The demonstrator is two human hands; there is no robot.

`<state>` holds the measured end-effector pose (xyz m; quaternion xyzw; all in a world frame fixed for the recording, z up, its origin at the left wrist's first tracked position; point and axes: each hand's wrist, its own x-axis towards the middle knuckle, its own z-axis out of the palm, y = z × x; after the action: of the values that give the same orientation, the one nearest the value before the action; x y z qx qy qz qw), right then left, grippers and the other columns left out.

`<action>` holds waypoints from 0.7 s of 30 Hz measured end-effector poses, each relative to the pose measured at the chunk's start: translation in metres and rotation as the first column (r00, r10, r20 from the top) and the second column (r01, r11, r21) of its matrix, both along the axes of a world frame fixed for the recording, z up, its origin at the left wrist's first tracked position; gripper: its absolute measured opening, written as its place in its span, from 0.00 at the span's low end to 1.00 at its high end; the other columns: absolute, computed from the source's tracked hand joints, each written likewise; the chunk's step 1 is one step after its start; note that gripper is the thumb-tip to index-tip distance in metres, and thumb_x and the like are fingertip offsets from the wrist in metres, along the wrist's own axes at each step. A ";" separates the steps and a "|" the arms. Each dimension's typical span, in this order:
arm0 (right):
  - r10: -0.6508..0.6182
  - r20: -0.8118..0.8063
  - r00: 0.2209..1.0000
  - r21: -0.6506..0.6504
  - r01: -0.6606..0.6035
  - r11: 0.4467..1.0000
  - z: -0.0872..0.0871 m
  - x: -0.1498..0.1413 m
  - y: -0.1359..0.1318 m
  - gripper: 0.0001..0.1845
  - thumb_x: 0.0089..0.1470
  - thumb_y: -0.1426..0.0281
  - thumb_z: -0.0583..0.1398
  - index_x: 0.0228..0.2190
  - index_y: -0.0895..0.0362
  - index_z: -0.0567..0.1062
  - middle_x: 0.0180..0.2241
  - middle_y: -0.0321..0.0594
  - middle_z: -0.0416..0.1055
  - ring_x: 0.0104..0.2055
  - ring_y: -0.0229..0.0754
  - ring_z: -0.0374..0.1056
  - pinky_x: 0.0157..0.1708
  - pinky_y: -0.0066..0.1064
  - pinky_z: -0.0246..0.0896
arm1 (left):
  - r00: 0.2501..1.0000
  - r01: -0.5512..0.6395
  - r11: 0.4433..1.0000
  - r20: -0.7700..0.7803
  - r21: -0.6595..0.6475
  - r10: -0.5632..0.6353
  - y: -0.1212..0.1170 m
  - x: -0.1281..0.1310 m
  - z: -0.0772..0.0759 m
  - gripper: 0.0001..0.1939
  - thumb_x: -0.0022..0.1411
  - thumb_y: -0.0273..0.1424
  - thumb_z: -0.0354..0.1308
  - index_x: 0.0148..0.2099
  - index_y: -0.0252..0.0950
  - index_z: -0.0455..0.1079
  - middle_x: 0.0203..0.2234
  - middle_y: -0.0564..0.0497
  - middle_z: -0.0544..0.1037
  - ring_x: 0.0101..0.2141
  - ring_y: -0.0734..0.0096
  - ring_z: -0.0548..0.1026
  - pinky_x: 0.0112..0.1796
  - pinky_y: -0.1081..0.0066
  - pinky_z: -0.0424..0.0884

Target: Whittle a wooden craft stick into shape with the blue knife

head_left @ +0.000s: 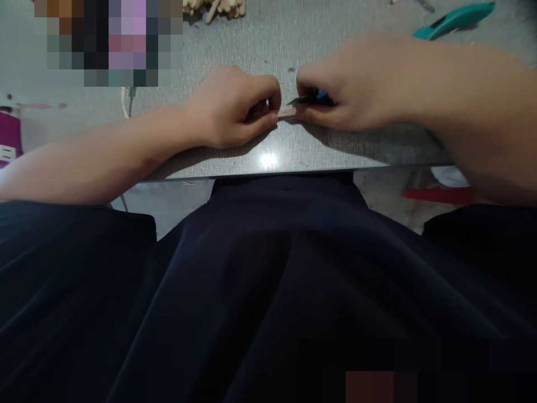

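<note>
Just above the table's front edge, a thin pale wooden craft stick (287, 112) lies between my two hands. My left hand (235, 106) is closed, pinching the stick's left part between thumb and curled fingers. My right hand (348, 84) is closed round a craft knife (321, 96); its dark blade points left, just over the stick. Only a bit of the knife's blue body shows between the fingers. The right thumb tip is by the stick's right end; whether it presses on it I cannot tell.
A heap of wooden sticks (218, 8) lies at the far edge. Beyond my right hand is a teal tool handle (457, 21). A white cable (126, 101) lies at left, near a purple object (9, 137). The grey table (201, 159) ends close to my lap.
</note>
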<state>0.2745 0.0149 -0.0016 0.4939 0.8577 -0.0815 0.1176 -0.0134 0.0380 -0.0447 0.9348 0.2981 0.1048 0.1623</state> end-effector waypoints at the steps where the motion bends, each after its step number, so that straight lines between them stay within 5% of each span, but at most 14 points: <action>1: 0.003 -0.006 1.000 0.005 -0.003 1.000 0.000 0.000 0.000 0.57 0.59 0.29 0.43 0.75 0.32 0.85 0.40 0.62 0.87 0.59 0.83 0.82 0.56 0.71 0.71 | 1.000 -0.003 1.000 -0.004 -0.005 0.003 0.000 0.000 0.001 0.20 0.81 0.57 0.59 0.57 0.53 0.84 0.29 0.51 0.83 0.32 0.53 0.72 0.41 0.48 0.62; 6: 0.025 -0.022 0.999 0.012 -0.025 1.000 0.001 0.002 0.000 0.53 0.63 0.29 0.44 0.74 0.29 0.85 0.39 0.56 0.89 0.65 0.79 0.83 0.57 0.66 0.73 | 1.000 0.004 1.000 0.017 0.000 -0.004 0.001 -0.002 -0.001 0.21 0.81 0.58 0.59 0.57 0.53 0.85 0.31 0.51 0.84 0.33 0.53 0.73 0.41 0.48 0.63; 13: 0.001 0.035 0.999 0.031 -0.002 1.000 0.002 0.001 0.000 0.49 0.64 0.32 0.45 0.70 0.32 0.86 0.36 0.57 0.83 0.57 0.78 0.84 0.58 0.67 0.77 | 0.999 0.016 1.000 0.037 0.005 -0.016 0.002 -0.003 -0.003 0.20 0.80 0.56 0.62 0.59 0.53 0.87 0.31 0.51 0.85 0.35 0.50 0.74 0.43 0.48 0.63; 18: 0.035 0.064 0.997 0.035 -0.037 0.999 0.002 0.002 0.001 0.39 0.78 0.38 0.56 0.65 0.52 0.88 0.43 0.54 0.86 0.60 0.77 0.88 0.61 0.69 0.85 | 1.000 0.011 1.000 0.029 0.018 -0.011 0.001 -0.002 -0.003 0.21 0.79 0.55 0.59 0.58 0.52 0.85 0.32 0.51 0.85 0.30 0.54 0.72 0.41 0.48 0.62; 21: 0.022 0.067 0.997 0.040 -0.025 0.999 0.001 0.000 0.001 0.32 0.82 0.41 0.61 0.59 0.54 0.88 0.45 0.52 0.86 0.62 0.77 0.88 0.62 0.71 0.86 | 0.999 0.013 1.000 0.041 0.020 -0.013 0.003 -0.002 -0.005 0.20 0.78 0.55 0.60 0.58 0.53 0.84 0.32 0.51 0.85 0.30 0.55 0.71 0.40 0.49 0.62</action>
<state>0.2747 0.0156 -0.0010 0.4884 0.8606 -0.0460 0.1371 -0.0158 0.0408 -0.0499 0.9360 0.2875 0.1259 0.1596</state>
